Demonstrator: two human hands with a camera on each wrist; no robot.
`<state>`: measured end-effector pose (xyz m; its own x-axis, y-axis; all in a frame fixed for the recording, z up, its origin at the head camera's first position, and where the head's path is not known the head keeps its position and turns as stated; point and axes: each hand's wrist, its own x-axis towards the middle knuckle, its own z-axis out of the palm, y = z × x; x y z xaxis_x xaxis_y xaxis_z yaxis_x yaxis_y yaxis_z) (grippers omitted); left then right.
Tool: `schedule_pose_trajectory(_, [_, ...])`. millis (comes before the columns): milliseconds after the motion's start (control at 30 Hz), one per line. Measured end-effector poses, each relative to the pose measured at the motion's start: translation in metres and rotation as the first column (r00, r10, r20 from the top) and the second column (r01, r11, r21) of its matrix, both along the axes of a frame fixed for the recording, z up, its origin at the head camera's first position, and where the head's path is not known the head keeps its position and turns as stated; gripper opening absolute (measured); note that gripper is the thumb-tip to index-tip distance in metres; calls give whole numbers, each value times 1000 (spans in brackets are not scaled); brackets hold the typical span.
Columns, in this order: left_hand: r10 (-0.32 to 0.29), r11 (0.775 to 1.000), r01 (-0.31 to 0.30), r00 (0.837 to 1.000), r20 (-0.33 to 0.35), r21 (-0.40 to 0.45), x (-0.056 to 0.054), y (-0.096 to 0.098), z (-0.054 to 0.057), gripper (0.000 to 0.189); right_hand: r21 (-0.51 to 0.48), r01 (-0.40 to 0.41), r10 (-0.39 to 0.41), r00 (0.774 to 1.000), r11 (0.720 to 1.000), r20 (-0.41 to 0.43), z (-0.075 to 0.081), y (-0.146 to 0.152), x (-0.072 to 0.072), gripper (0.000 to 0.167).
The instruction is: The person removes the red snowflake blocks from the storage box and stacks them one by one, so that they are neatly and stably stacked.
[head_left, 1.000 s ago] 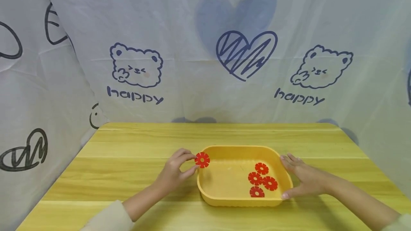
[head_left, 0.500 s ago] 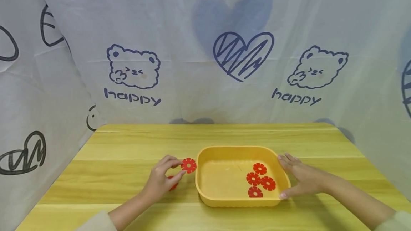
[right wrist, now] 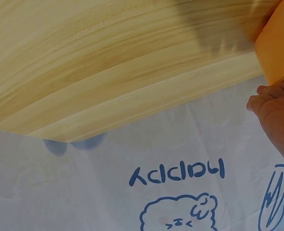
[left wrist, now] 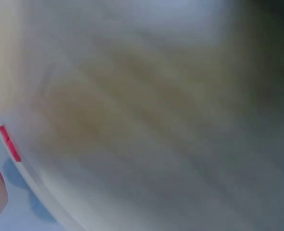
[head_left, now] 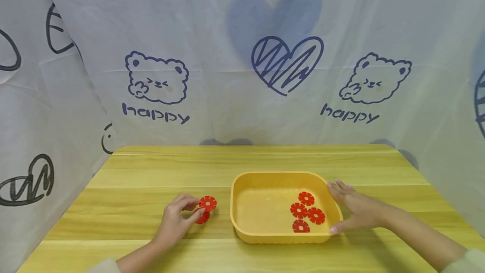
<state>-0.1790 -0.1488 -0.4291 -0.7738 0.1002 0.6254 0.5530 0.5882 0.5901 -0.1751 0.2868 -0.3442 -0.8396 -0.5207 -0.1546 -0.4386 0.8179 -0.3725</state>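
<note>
Left hand has moved left with the red disc, fingers pinching its edge over a second disc. Right hand, fingers spread, touches the tray. I'd guess light, stiff; edge grip suits.

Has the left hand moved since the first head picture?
Yes: the left hand, holding a red disc, has moved left, away from the yellow tray.

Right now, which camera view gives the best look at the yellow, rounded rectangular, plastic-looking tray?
The head view: it shows nearly the whole tray, rim and inside. The right wrist view catches only part of it at the picture's right edge, by the right hand. In the blurred left wrist view I cannot make it out.
</note>
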Motion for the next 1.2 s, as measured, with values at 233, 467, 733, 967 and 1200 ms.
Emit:
schedule_pose_trajectory(233, [18,1000,-17,1000,21,-25,4,-6,-5,21,1,-1,1,1000,1000,-6,1,0,1,109])
schedule_pose_trajectory(467, [42,998,-38,997,67,-55,9,-13,-8,21,11,-1,1,1000,1000,-10,0,0,1,110])
schedule_pose_trajectory(733, [59,997,-48,984,169,-67,13,-18,-9,17,21,0,0,1000,1000,-20,-1,0,1,110])
schedule_pose_trajectory(967, [57,997,-41,971,231,-70,13,-20,-11,15,17,-6,6,1000,1000,-19,-1,0,0,110])
schedule_pose_trajectory(1200, [57,997,-41,963,263,-66,13,-20,-11,15,15,-6,7,1000,1000,-19,-1,1,0,109])
